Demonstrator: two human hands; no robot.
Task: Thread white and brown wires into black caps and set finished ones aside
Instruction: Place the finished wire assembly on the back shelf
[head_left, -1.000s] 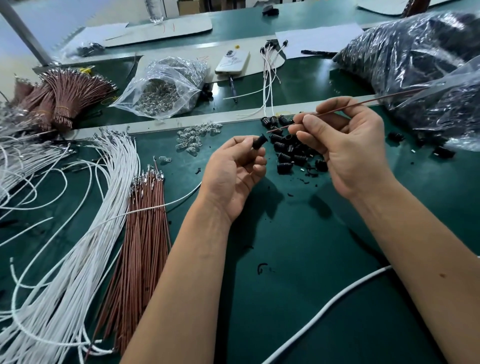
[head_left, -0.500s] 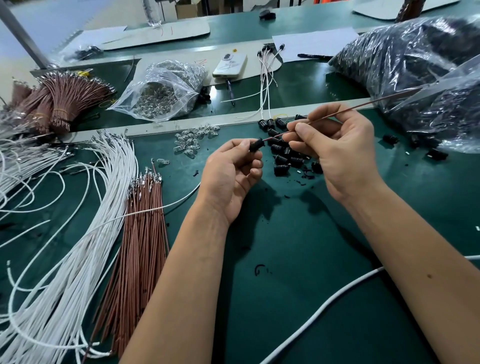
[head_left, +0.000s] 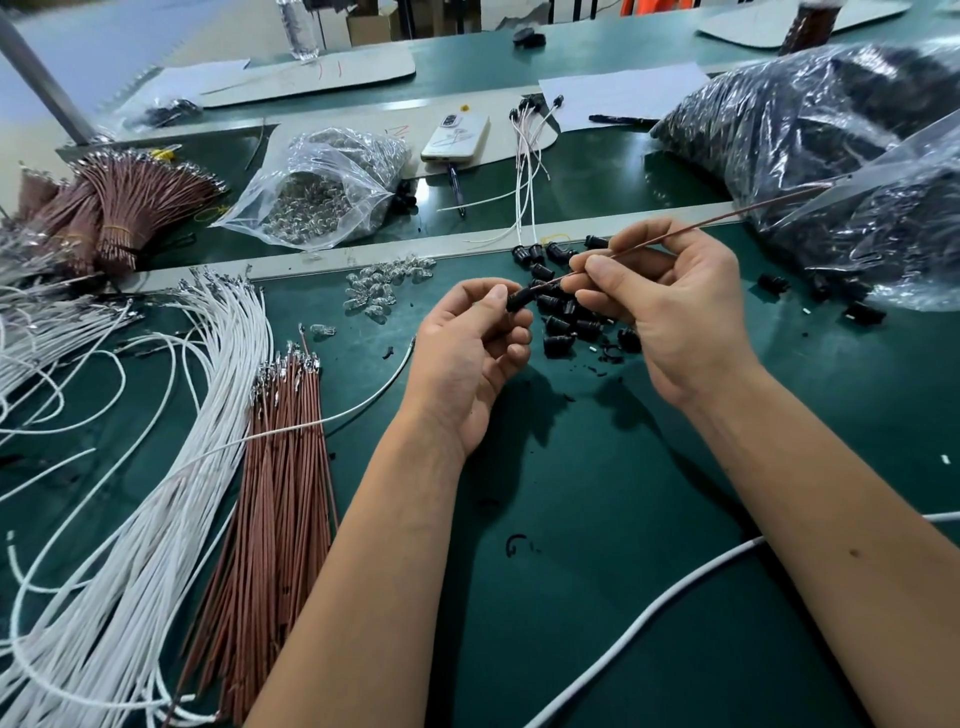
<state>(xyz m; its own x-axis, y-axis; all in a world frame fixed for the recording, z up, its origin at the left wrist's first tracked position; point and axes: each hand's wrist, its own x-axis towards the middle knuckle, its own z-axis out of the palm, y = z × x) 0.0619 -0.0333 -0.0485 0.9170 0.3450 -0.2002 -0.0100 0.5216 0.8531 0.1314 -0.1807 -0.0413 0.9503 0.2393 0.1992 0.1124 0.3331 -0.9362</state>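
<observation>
The left hand (head_left: 470, 353) pinches one black cap (head_left: 521, 300) between thumb and fingertips, above the green bench (head_left: 597, 519). The right hand (head_left: 675, 312) pinches a brown wire (head_left: 727, 218) close to its leading end, which sits at the cap's mouth — whether it has entered cannot be told. To do this step well, keep the cap steady, line the wire up with the bore and feed it in short pushes; a grip near the tip likely prevents buckling. Loose caps (head_left: 561, 325) lie just beyond the hands — finished assemblies (head_left: 527, 171) rest farther back.
</observation>
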